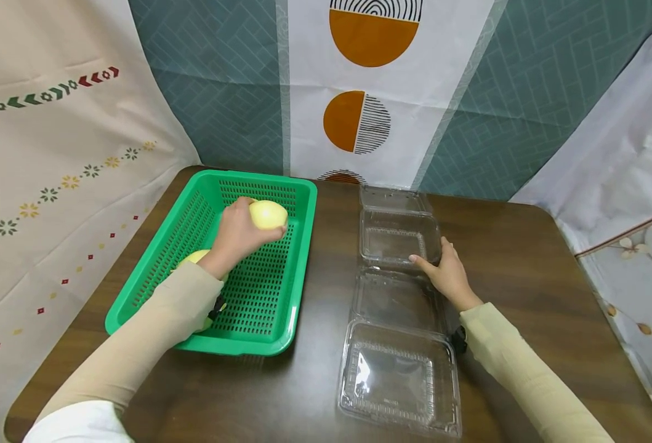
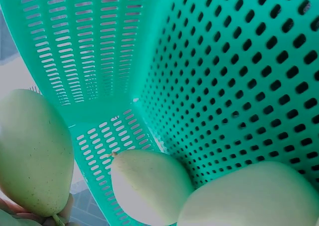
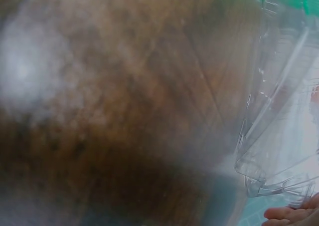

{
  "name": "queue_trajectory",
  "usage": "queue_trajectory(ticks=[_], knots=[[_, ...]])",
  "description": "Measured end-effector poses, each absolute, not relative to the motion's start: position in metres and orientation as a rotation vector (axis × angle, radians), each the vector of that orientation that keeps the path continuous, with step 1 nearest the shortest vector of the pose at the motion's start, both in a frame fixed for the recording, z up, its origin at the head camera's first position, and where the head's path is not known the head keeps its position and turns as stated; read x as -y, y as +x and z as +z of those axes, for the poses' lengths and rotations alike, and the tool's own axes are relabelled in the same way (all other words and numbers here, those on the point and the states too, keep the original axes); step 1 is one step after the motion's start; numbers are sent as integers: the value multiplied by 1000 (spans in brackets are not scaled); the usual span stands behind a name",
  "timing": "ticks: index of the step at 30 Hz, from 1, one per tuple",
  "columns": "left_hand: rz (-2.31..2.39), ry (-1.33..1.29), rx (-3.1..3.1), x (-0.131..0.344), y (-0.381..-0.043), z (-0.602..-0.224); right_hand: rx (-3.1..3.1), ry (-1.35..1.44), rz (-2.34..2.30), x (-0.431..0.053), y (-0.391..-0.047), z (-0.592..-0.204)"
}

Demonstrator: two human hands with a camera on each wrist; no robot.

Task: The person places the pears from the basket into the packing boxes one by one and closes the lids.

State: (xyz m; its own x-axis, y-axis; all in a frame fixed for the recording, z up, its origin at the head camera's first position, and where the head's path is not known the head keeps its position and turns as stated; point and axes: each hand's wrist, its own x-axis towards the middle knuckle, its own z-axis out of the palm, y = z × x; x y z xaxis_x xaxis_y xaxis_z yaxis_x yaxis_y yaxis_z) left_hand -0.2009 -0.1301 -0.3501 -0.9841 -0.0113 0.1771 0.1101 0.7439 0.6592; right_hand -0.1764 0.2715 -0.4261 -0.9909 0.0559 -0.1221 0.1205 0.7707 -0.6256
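Note:
My left hand (image 1: 242, 231) grips a pale yellow-green mango (image 1: 268, 215) above the green basket (image 1: 310, 246); its small stem shows in the left wrist view. More mangoes (image 1: 194, 256) lie in the basket, partly hidden under my left forearm. In the left wrist view, two of them, a mango with a stem nub (image 2: 149, 186) and a larger mango (image 2: 254, 198), sit side by side. My right hand (image 1: 450, 274) holds the far clear plastic container (image 1: 400, 237) at its near right corner, thumb over the rim and fingers along the outer side.
A second clear plastic container (image 1: 398, 375) stands open closer to me, its lid part (image 1: 398, 301) between the two. Both are on the dark wooden table (image 1: 525, 264). A patterned curtain (image 1: 237, 92) hangs right behind the table, with white cloth (image 1: 630, 154) at the right.

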Motion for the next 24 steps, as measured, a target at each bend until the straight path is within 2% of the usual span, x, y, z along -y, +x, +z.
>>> queue_trajectory(ticks=[24], knots=[[-1108, -148, 2766, 121, -205, -335, -2867, 146, -1028, -272, -179, -426]])
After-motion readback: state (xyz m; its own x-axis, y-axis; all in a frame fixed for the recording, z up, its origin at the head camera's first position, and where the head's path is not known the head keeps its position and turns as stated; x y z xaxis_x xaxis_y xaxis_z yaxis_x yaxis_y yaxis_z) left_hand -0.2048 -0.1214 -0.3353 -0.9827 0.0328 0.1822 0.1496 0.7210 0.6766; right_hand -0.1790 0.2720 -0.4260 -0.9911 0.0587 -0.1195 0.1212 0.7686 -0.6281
